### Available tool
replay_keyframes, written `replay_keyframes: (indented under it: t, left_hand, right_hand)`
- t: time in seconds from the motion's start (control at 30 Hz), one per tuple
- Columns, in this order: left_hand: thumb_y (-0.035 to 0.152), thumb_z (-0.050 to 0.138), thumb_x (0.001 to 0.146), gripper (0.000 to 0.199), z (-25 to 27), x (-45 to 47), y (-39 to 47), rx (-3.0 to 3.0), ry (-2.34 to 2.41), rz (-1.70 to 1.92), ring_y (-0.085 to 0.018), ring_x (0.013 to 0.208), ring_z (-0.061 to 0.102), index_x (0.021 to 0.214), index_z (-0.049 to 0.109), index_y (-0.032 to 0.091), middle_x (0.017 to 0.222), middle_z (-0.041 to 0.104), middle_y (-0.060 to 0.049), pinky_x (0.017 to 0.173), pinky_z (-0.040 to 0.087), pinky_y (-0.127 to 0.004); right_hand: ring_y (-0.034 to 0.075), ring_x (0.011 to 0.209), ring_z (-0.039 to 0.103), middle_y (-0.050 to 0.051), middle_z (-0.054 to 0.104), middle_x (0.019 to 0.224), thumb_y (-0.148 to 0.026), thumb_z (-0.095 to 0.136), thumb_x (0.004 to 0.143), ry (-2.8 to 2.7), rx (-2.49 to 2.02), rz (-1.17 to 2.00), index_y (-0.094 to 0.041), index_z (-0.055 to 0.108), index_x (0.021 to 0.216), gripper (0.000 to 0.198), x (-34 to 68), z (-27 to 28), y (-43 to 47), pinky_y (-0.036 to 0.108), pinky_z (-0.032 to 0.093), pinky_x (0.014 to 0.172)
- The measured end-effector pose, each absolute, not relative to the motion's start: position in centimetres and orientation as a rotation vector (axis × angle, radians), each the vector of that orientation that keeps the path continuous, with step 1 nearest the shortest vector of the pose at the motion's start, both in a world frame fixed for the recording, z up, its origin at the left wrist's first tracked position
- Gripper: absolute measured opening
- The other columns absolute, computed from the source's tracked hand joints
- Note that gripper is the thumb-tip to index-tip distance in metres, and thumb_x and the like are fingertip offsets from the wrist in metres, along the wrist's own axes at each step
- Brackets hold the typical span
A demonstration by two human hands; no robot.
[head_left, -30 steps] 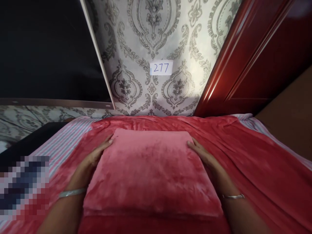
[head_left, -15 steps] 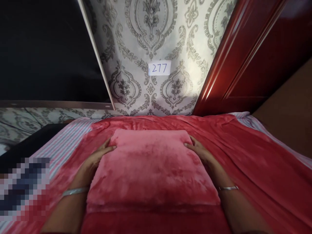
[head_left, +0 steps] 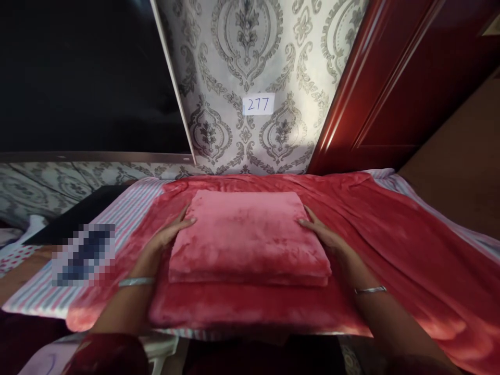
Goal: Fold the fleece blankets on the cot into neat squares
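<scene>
A folded pink-red plush blanket (head_left: pixel 250 234) lies in a thick, flat bundle in the middle of the bed-like surface. My left hand (head_left: pixel 175 229) grips its left side, thumb on top and the other fingers down along the edge, partly hidden. On the opposite side my right hand (head_left: pixel 318 232) holds the right edge the same way. Beneath the bundle spreads a larger red plush cloth (head_left: pixel 390 234) with loose creases. Each wrist wears a bracelet.
A striped sheet (head_left: pixel 133 208) shows at the left, with a blurred-out patch (head_left: pixel 84 255) on it. Behind are a dark television screen (head_left: pixel 89 78), patterned wallpaper with a "277" paper (head_left: pixel 258 104), and a red wooden door panel (head_left: pixel 390 83). A white stool (head_left: pixel 160 346) stands below the front edge.
The view has drawn back, so the front edge of the surface now shows. The folded blanket looks smaller, and its front layers show more clearly. Both hands still hold its sides.
</scene>
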State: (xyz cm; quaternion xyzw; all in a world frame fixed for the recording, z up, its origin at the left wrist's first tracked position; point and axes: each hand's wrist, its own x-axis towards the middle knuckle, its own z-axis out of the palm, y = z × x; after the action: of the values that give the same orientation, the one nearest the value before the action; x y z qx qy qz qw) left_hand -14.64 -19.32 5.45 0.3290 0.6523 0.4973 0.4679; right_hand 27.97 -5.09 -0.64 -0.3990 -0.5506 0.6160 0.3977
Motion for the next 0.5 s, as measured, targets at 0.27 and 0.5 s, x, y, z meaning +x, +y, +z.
replay_keyframes:
  t: [0.27,0.5]
  left_hand:
    - [0.029,0.082,0.063,0.092,8.0,-12.0,-22.1,1.225,1.619,1.444,-0.025,0.154,0.018,0.148,0.048,0.026,0.165,0.027,-0.001,0.123,0.025,-0.032]
    - [0.028,0.078,0.072,0.088,10.9,-12.6,-21.6,1.232,1.573,1.509,-0.027,0.145,0.04,0.151,0.041,0.021,0.15,0.054,-0.005,0.114,0.04,-0.033]
  right_hand:
    - [0.031,0.147,0.035,0.004,0.042,0.158,-0.044,0.084,0.059,-1.496,-0.956,1.222,-0.028,0.047,0.148,0.098,27.3,2.3,-5.8,0.046,0.025,0.123]
    - [0.03,0.144,0.041,0.002,0.042,0.158,-0.043,0.085,0.064,-1.484,-0.819,1.161,-0.032,0.046,0.148,0.093,27.7,5.0,-5.0,0.047,0.035,0.119]
